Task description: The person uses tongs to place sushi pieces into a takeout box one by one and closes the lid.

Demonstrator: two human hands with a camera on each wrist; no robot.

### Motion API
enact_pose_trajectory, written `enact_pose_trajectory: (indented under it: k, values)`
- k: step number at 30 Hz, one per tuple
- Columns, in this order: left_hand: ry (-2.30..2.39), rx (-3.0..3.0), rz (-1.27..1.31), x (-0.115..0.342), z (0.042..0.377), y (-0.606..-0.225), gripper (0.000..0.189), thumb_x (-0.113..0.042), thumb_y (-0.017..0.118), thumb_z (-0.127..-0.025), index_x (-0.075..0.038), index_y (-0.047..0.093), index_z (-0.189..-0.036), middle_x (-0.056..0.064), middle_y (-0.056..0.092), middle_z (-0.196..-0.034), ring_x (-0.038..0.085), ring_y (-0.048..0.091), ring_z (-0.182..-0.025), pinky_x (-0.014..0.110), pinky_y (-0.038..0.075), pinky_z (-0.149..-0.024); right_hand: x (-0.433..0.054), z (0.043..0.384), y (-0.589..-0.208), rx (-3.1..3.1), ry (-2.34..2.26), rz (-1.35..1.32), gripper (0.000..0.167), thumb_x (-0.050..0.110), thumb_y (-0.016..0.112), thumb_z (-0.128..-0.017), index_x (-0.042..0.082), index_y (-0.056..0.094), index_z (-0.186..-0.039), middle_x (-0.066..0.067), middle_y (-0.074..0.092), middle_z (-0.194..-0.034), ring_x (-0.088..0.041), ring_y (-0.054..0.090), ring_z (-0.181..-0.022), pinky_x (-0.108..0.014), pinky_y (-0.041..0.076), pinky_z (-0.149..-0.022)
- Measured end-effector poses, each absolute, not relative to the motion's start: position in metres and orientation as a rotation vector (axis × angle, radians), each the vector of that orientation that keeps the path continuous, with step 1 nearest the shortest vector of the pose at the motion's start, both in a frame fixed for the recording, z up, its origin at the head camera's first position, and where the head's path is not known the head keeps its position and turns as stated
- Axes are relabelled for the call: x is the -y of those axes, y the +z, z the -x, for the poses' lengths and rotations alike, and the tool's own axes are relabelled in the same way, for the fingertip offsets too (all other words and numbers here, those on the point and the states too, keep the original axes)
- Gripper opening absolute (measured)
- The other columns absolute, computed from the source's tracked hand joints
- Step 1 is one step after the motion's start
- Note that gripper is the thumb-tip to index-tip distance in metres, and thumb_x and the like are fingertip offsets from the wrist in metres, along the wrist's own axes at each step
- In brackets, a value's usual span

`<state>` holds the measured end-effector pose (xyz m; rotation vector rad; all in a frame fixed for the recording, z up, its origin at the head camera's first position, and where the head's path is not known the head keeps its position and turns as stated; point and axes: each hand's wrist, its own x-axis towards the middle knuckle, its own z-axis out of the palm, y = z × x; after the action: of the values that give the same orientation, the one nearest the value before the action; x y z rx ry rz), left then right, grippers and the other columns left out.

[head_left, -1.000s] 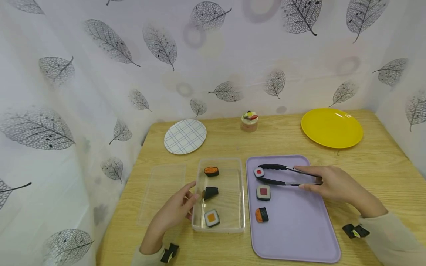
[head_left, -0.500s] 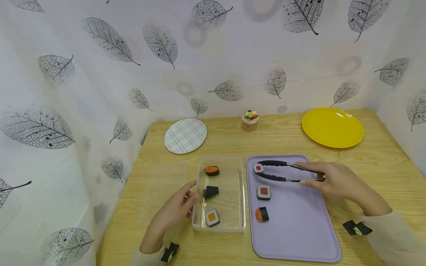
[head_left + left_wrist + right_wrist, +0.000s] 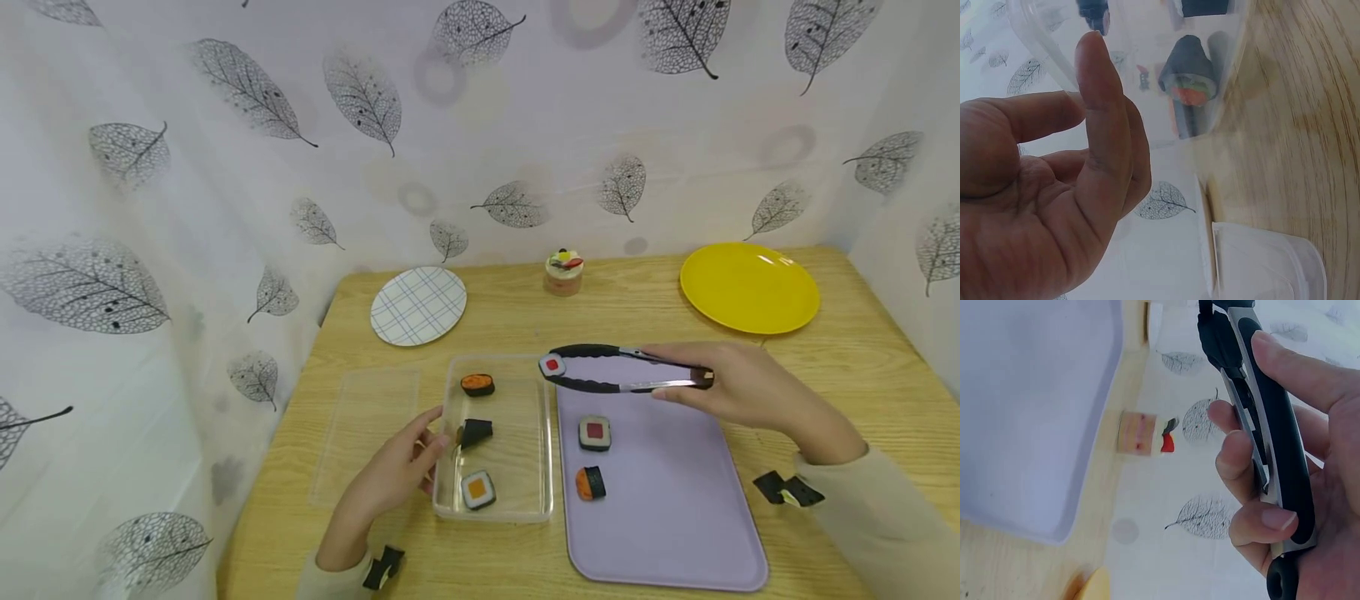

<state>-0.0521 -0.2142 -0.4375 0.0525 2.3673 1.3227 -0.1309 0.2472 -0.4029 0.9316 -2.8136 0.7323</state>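
Note:
My right hand [image 3: 738,387] grips black-and-silver tongs [image 3: 588,351], also seen in the right wrist view. Their tips hold a small toy sushi roll [image 3: 552,365] with a red centre, over the gap between the clear plastic box [image 3: 547,467] and the purple tray [image 3: 675,517]. With relaxed fingers, my left hand [image 3: 393,471] touches the box's left wall. Inside the box lie an orange-topped sushi [image 3: 477,385], a dark cone-shaped hand roll [image 3: 476,433] and an orange-centred square roll [image 3: 478,490]. On the tray are a red-centred square roll [image 3: 595,432] and an orange-and-black sushi [image 3: 590,483].
A clear lid [image 3: 367,433] lies left of the box, partly behind my left hand. At the back of the wooden table stand a checked plate [image 3: 418,306], a small toy cake [image 3: 563,275] and a yellow plate [image 3: 750,287]. Leaf-patterned cloth hangs behind.
My right hand has lifted the red-centred roll off the tray with the tongs and moved it left toward the box. The tong arms have drawn closer together. My left hand stays put.

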Motion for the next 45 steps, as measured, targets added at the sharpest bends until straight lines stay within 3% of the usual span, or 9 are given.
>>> enact_pose_trajectory:
  k: [9, 14, 16, 18, 24, 36, 45]
  values:
    - [1.322, -2.360, -0.072, 0.214, 0.053, -0.440, 0.059, -0.026, 0.053, -0.112, -0.007, 0.032, -0.164, 0.021, 0.060, -0.112, 0.020, 0.063, -0.078, 0.031, 0.064, -0.060, -0.217, 0.139, -0.390, 2.810, 0.647, -1.089, 0.053, 0.037, 0.085, -0.090, 0.024, 0.071, -0.139, 0.000, 0.078, -0.125, 0.005, 0.046, -0.064, -0.017, 0.042, -0.055]
    - [1.333, -2.355, -0.063, 0.215, 0.052, -0.440, 0.059, -0.027, 0.053, -0.112, -0.007, 0.032, -0.164, 0.021, 0.060, -0.113, 0.021, 0.064, -0.078, 0.031, 0.064, -0.060, -0.202, 0.144, -0.384, 2.842, 0.536, -1.155, 0.050, 0.044, 0.081, -0.092, 0.024, 0.071, -0.138, 0.000, 0.076, -0.130, -0.010, 0.072, -0.088, -0.034, 0.064, -0.075]
    - [1.333, -2.356, -0.062, 0.215, 0.052, -0.441, 0.060, -0.028, 0.053, -0.112, -0.007, 0.032, -0.164, 0.021, 0.060, -0.114, 0.020, 0.064, -0.078, 0.031, 0.064, -0.060, -0.196, 0.146, -0.382, 2.846, 0.514, -1.180, 0.050, 0.044, 0.080, -0.093, 0.023, 0.071, -0.138, 0.000, 0.076, -0.131, -0.020, 0.077, -0.102, -0.043, 0.066, -0.083]
    - [1.335, -2.354, -0.063, 0.215, 0.052, -0.441, 0.060, -0.028, 0.053, -0.112, -0.007, 0.032, -0.164, 0.021, 0.060, -0.114, 0.020, 0.064, -0.078, 0.030, 0.064, -0.060, -0.191, 0.148, -0.380, 2.850, 0.487, -1.205, 0.052, 0.044, 0.080, -0.093, 0.023, 0.071, -0.139, -0.001, 0.075, -0.132, -0.023, 0.077, -0.105, -0.046, 0.067, -0.085]
    - [1.324, -2.359, -0.059, 0.214, 0.053, -0.441, 0.059, -0.028, 0.053, -0.112, -0.008, 0.032, -0.164, 0.020, 0.060, -0.113, 0.020, 0.064, -0.078, 0.029, 0.063, -0.060, -0.175, 0.154, -0.373, 2.855, 0.403, -1.244, 0.052, 0.045, 0.083, -0.090, 0.019, 0.074, -0.134, -0.002, 0.078, -0.125, -0.021, 0.078, -0.097, -0.045, 0.067, -0.078]
    - [1.319, -2.365, -0.036, 0.215, 0.052, -0.439, 0.060, -0.028, 0.053, -0.112, -0.008, 0.032, -0.164, 0.019, 0.060, -0.112, 0.020, 0.064, -0.077, 0.030, 0.063, -0.060, -0.135, 0.168, -0.340, 3.064, 0.183, -1.262, 0.048, 0.040, 0.085, -0.088, 0.020, 0.075, -0.131, -0.003, 0.079, -0.122, -0.025, 0.076, -0.102, -0.052, 0.065, -0.084]
    - [1.318, -2.366, -0.038, 0.214, 0.052, -0.439, 0.059, -0.028, 0.053, -0.112, -0.008, 0.033, -0.164, 0.019, 0.060, -0.111, 0.020, 0.064, -0.076, 0.030, 0.063, -0.059, -0.102, 0.169, -0.337, 3.162, 0.009, -1.274, 0.034, 0.038, 0.086, -0.087, 0.022, 0.080, -0.116, 0.003, 0.079, -0.099, -0.014, 0.068, -0.081, -0.038, 0.060, -0.067]
